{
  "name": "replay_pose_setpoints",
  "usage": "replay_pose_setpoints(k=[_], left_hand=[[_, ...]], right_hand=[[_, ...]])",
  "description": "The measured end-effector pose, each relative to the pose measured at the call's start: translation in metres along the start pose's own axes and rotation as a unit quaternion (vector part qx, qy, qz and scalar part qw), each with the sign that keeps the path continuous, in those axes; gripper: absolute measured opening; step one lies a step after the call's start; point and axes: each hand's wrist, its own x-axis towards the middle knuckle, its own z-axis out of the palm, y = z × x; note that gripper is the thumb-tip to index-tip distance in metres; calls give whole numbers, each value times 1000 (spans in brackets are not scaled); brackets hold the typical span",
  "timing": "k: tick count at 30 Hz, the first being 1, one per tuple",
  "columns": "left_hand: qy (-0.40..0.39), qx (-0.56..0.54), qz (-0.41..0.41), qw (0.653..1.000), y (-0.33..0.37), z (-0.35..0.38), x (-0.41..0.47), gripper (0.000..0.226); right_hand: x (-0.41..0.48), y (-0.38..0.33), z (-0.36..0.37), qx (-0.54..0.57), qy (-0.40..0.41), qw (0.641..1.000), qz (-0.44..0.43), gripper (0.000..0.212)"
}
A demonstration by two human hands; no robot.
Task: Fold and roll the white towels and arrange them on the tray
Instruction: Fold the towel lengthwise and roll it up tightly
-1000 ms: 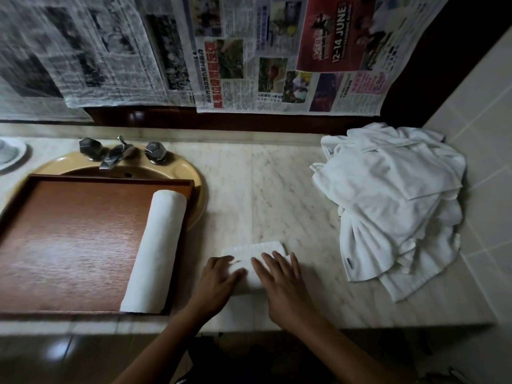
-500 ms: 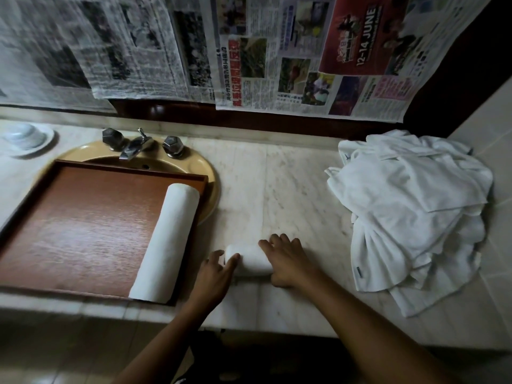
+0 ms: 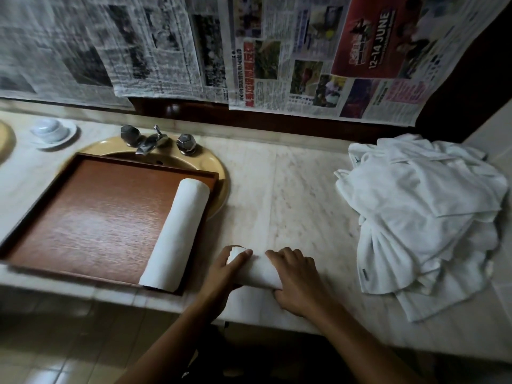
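A short rolled white towel [image 3: 259, 270] lies on the marble counter near its front edge. My left hand [image 3: 225, 270] grips its left end, thumb over the top. My right hand [image 3: 297, 278] curls over its right end, fingers on top and thumb underneath. A flat white strip of towel [image 3: 243, 303] lies under the roll toward me. A wooden tray [image 3: 91, 217] sits over the sink at the left. One long rolled white towel [image 3: 177, 236] lies along the tray's right side.
A heap of loose white towels [image 3: 421, 217] fills the counter's right end by the tiled wall. A yellow sink [image 3: 219, 173] with a metal tap [image 3: 151, 141] lies behind the tray. A white lidded dish [image 3: 51, 131] stands far left. Newspaper [image 3: 249, 51] hangs behind.
The flat folded towel has been rolled into a compact roll. Both hands went from pressing flat on it to closing round its two ends.
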Motion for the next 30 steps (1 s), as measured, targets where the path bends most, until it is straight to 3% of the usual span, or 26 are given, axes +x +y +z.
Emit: replay_pose_setpoints(k=[3, 5, 7, 10, 13, 15, 20, 24, 26, 30], left_hand=[[4, 13, 63, 998, 19, -6, -4, 31], [5, 8, 88, 996, 31, -14, -5, 36], [11, -10, 96, 995, 43, -24, -7, 38], [22, -14, 110, 994, 56, -33, -12, 43], [15, -17, 112, 993, 62, -42, -17, 35], [38, -5, 119, 992, 64, -50, -19, 37], [14, 17, 147, 989, 76, -85, -26, 35], [46, 21, 164, 985, 88, -126, -22, 34], [58, 29, 174, 983, 95, -147, -22, 38], [92, 57, 191, 976, 104, -194, -24, 37]], right_hand=[[-3, -5, -9, 96, 60, 994, 13, 90], [-7, -8, -17, 244, 123, 960, 54, 97], [-9, -12, -21, 433, 148, 879, 134, 109], [-8, -16, -29, 643, 29, 728, 237, 127], [2, -27, -30, 769, -57, 608, 187, 96], [10, -40, -35, 803, -31, 575, 150, 91], [41, -63, -43, 793, 58, 591, 132, 88], [67, -89, -50, 772, 55, 625, 99, 94], [84, -104, -52, 744, 41, 660, 96, 98], [120, -139, -54, 629, 27, 771, 93, 91]])
